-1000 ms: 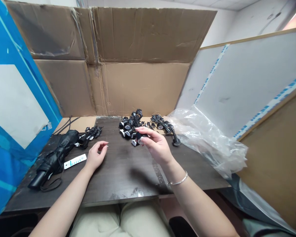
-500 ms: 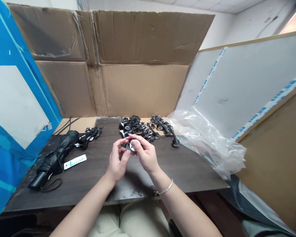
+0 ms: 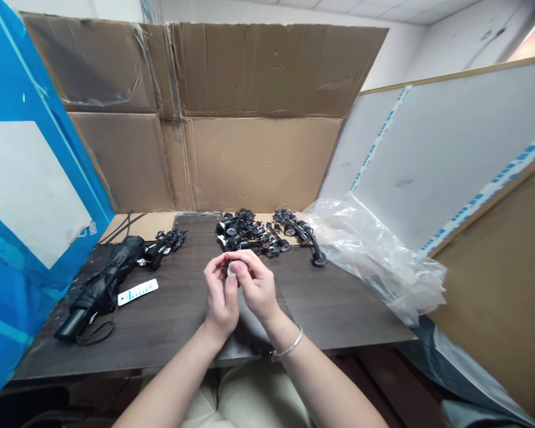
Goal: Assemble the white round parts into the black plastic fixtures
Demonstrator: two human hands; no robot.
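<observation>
My right hand (image 3: 259, 290) is closed, its thumb pressing on a small round white piece (image 3: 230, 269) held above the table. My left hand (image 3: 222, 300) is closed against the same piece from the other side, fingers curled and thumb up. Fingers cover most of the piece, so its far side and anything attached to it are hidden. Just beyond my hands lies a heap of black parts with rods and round ends (image 3: 245, 232). To its right is a smaller group of similar black parts (image 3: 301, 232).
At left lies a folded black umbrella (image 3: 109, 276) with a strap and a white tag (image 3: 138, 292). Another black bundle (image 3: 164, 246) is behind it. Crumpled clear plastic (image 3: 383, 261) covers the right side. Cardboard (image 3: 258, 160) stands at the back of the dark table (image 3: 339, 312).
Both hands have come slightly lower and closer together. My left fingers and thumb, more apart before, now close in on the white piece, which shows less.
</observation>
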